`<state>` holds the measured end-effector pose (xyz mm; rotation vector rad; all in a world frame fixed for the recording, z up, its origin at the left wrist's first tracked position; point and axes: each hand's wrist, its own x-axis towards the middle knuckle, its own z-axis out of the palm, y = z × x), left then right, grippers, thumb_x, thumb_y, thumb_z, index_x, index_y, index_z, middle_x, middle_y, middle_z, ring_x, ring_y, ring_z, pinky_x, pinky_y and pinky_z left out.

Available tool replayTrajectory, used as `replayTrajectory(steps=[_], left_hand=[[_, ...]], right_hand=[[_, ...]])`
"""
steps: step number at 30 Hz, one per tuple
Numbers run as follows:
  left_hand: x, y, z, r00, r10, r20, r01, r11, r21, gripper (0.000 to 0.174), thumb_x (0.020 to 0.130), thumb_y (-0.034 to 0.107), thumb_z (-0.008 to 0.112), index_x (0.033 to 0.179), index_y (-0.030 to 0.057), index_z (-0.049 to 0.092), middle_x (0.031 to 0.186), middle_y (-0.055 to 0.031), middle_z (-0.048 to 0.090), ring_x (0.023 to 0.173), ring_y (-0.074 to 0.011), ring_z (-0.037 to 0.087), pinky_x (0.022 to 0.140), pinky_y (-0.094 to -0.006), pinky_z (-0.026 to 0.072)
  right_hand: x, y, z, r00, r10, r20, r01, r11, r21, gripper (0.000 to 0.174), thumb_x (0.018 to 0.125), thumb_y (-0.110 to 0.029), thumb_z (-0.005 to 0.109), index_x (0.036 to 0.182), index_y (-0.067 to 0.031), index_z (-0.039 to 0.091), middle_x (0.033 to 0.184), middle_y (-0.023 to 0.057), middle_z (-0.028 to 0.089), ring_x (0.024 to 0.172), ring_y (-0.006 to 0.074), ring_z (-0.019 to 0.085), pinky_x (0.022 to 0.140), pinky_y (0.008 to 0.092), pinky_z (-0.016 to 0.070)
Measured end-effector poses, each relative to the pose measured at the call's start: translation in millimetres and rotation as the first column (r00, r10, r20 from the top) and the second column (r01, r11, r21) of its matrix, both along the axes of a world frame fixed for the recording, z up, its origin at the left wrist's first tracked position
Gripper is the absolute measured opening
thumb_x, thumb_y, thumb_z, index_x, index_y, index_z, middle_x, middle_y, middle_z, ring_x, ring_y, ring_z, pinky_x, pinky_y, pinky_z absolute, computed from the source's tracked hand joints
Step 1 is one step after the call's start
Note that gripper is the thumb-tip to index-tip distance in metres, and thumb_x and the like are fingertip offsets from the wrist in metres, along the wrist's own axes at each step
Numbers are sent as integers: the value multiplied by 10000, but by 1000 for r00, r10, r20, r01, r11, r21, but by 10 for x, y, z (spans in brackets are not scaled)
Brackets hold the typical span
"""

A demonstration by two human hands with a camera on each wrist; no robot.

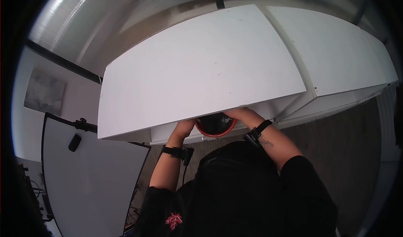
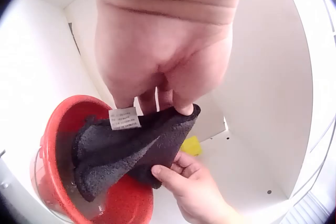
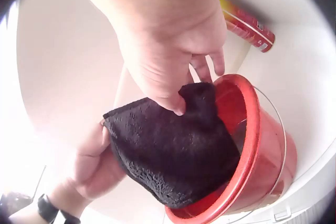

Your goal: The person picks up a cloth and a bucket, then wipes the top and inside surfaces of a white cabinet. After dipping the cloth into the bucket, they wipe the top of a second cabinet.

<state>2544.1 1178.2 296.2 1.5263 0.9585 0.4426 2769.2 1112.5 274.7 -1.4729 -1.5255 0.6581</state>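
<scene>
Red bucket [image 3: 262, 145], dark grey cloth [image 2: 136, 145].

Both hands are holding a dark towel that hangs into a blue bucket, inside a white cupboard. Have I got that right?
Not quite: the bucket is red, not blue, as the right wrist view shows plainly. The rest stands: the left hand and the right hand both hold the dark towel, which hangs into the bucket, inside the white cupboard.

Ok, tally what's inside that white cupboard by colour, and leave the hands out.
Red: 2, the bucket and the can
Dark grey: 1, the cloth
Yellow: 1, a small object behind the cloth
Total: 4
</scene>
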Motion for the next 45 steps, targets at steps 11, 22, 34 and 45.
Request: replayTrajectory(steps=[11, 22, 34, 45], left_hand=[[-30, 117, -368, 984, 115, 134, -108, 993, -55, 246, 860, -1, 552, 1106, 6, 566, 1034, -69, 583, 930, -188, 553, 788, -319, 486], [254, -44, -280, 998, -45, -45, 55, 969, 241, 308, 946, 153, 546, 1193, -31, 557, 1168, -133, 602, 1040, -213, 553, 913, -343, 445], [420, -98, -270, 982, -180, 56, 175, 981, 81, 364, 901, 179, 627, 1207, -10, 571, 1172, -155, 624, 1097, -276, 573, 957, -357, 438], [169, 272, -534, 982, -102, 157, 61, 967, 248, 363, 876, 103, 661, 1209, 16, 544, 1187, -110, 572, 1049, -212, 561, 857, -341, 496]], right_hand=[[29, -130, 63, 989, -144, 38, 143, 989, 35, 266, 920, -147, 514, 1140, -27, 602, 1130, 159, 630, 1039, 317, 594, 877, 397, 478], [-66, -104, 290, 793, -199, -576, -84, 901, -427, 374, 905, -270, 594, 1189, -28, 588, 1107, 130, 640, 993, 224, 598, 829, 347, 492], [-219, -79, 226, 846, -139, -515, 44, 980, -193, 428, 845, -246, 666, 1218, -54, 581, 1181, 131, 618, 1062, 236, 585, 874, 349, 476], [-29, -172, 104, 882, 2, -471, -138, 957, -256, 637, 705, -297, 767, 1244, -30, 556, 1219, 163, 595, 1108, 267, 566, 944, 348, 447]])
